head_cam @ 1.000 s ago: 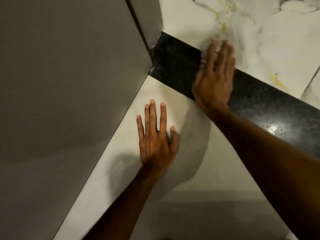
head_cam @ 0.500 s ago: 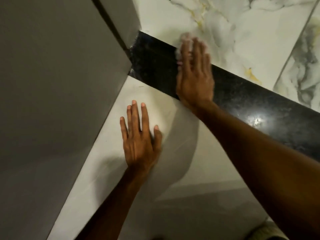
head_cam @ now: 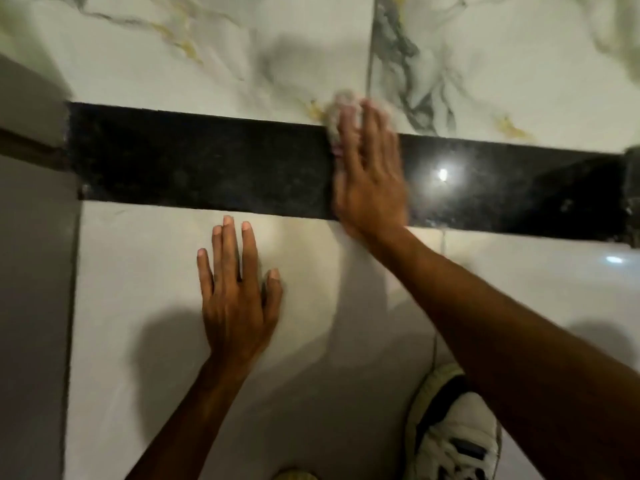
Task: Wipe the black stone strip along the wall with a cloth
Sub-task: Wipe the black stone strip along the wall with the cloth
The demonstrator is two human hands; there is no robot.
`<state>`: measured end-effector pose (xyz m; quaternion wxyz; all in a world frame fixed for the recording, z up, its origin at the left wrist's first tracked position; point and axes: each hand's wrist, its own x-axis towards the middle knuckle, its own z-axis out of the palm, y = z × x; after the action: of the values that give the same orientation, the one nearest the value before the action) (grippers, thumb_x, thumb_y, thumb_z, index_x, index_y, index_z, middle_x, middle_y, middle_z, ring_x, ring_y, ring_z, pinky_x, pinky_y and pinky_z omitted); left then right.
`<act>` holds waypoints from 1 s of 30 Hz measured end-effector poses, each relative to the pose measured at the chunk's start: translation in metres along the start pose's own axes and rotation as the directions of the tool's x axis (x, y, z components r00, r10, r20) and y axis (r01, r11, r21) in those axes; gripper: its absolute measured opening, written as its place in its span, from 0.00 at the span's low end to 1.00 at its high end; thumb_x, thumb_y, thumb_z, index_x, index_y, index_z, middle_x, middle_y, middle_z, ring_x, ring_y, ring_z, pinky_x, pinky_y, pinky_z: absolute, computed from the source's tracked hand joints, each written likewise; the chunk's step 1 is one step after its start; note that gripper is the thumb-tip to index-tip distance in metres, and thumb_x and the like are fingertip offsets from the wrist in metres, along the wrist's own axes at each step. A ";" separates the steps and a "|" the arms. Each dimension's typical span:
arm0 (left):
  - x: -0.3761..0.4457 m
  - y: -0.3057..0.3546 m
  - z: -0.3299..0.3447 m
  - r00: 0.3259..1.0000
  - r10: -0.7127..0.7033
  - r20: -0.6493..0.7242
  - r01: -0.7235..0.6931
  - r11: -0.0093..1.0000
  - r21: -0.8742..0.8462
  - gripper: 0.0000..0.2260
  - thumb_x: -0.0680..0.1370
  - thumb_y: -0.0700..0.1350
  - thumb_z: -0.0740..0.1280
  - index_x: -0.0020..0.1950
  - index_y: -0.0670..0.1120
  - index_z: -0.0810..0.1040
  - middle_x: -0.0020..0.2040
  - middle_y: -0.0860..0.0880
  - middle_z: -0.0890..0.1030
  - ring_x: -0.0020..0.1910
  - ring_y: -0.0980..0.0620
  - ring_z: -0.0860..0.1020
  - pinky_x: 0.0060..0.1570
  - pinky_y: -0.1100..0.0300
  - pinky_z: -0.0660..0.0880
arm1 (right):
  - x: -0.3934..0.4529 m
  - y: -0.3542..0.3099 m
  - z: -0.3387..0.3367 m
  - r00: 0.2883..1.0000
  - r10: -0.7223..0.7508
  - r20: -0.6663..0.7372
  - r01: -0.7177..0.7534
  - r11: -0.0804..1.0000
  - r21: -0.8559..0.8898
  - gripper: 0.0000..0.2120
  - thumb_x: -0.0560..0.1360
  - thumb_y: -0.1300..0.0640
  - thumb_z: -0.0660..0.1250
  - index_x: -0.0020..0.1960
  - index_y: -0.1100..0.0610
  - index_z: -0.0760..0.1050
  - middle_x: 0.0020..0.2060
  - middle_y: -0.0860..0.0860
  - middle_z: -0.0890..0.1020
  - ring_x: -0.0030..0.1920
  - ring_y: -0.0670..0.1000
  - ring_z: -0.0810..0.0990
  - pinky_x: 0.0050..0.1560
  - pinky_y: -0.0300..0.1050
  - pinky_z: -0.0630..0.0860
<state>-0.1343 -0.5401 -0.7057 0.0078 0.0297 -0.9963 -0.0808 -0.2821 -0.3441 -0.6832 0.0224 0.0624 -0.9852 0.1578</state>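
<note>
A pale cloth (head_cam: 341, 112) pressed under a right hand (head_cam: 370, 178) on a black stone strip (head_cam: 207, 168).

The cloth, blurred and mostly hidden, peeks out beyond the fingertips at the strip's upper edge, where it meets the veined marble wall tile (head_cam: 242, 64). The right hand's grip lies flat and spread over it, fingers extended, apparently pinning rather than clutching. The left hand (head_cam: 239, 303) rests open and empty on the plain white tile (head_cam: 138, 271) just below the strip. A white shoe (head_cam: 450, 434) shows at the bottom right.
</note>
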 end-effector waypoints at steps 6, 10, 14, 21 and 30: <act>-0.002 0.035 0.004 0.976 0.194 0.101 -0.200 0.978 0.052 0.33 0.87 0.55 0.54 0.89 0.41 0.53 0.89 0.37 0.53 0.88 0.36 0.54 0.87 0.37 0.51 | -0.071 0.028 -0.016 0.965 -0.244 0.094 0.238 0.969 0.062 0.31 0.87 0.53 0.61 0.87 0.57 0.58 0.87 0.61 0.57 0.89 0.60 0.53 0.90 0.60 0.55; -0.002 0.066 0.005 0.935 0.319 0.153 -0.326 0.945 0.020 0.33 0.86 0.55 0.53 0.89 0.42 0.53 0.89 0.37 0.53 0.89 0.38 0.53 0.87 0.37 0.50 | -0.129 0.125 -0.050 0.980 0.163 -0.110 -0.167 0.986 -0.021 0.29 0.86 0.59 0.61 0.86 0.61 0.62 0.86 0.65 0.60 0.88 0.60 0.53 0.82 0.65 0.69; 0.003 0.097 0.016 0.885 0.443 0.145 -0.444 0.896 -0.030 0.32 0.88 0.57 0.49 0.89 0.44 0.52 0.89 0.38 0.53 0.89 0.39 0.52 0.88 0.39 0.47 | -0.092 0.187 -0.062 0.716 0.642 -0.273 -0.613 0.766 0.193 0.31 0.89 0.51 0.58 0.87 0.59 0.53 0.86 0.65 0.59 0.86 0.64 0.59 0.84 0.66 0.68; 0.013 0.136 0.026 0.827 0.529 0.192 -0.534 0.845 -0.029 0.33 0.87 0.56 0.51 0.90 0.45 0.50 0.90 0.39 0.50 0.89 0.41 0.48 0.88 0.43 0.41 | -0.121 0.140 -0.048 0.974 0.217 -0.061 -0.213 0.975 0.062 0.31 0.88 0.52 0.57 0.89 0.55 0.54 0.88 0.59 0.54 0.89 0.59 0.52 0.86 0.61 0.65; 0.014 0.137 0.031 0.804 0.573 0.160 -0.575 0.817 -0.043 0.32 0.88 0.58 0.49 0.90 0.46 0.50 0.90 0.39 0.50 0.89 0.41 0.49 0.88 0.44 0.41 | -0.094 0.205 -0.071 0.701 0.677 -0.223 -0.683 0.728 0.063 0.30 0.91 0.49 0.52 0.89 0.58 0.51 0.88 0.62 0.55 0.89 0.61 0.53 0.88 0.60 0.61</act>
<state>-0.1566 -0.4013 -0.7142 -0.0511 -0.2796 -0.9560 -0.0728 -0.2140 -0.1173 -0.6847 0.0774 -0.3241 -0.9310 0.1491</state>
